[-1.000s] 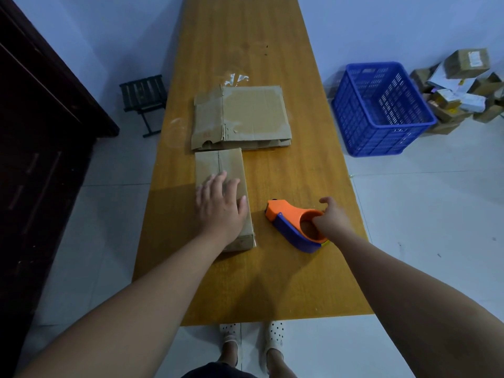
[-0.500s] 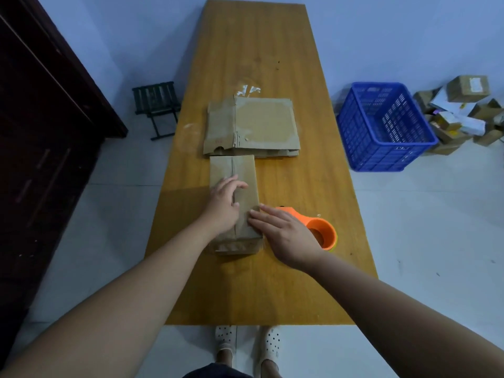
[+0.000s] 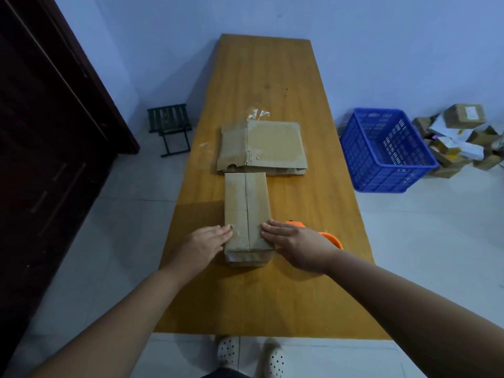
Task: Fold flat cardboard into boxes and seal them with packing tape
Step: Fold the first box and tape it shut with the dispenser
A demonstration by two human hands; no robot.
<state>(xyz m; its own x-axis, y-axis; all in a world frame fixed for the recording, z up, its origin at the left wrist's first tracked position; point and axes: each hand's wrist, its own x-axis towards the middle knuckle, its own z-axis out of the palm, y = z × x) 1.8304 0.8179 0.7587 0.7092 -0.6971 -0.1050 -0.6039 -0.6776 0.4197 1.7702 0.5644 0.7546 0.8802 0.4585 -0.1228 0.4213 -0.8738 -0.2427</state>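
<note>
Hiding tape dispenser (image 3: 329, 238) partly: right hand (image 3: 297, 246).

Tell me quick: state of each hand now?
Left hand: open, fingers flat against the box.
Right hand: open, fingers flat on the box.

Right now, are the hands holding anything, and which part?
Nothing is gripped. With straight fingers, the left hand touches the cardboard box at its near left edge and the right hand at its near right edge. The orange tape dispenser lies unheld.
</note>
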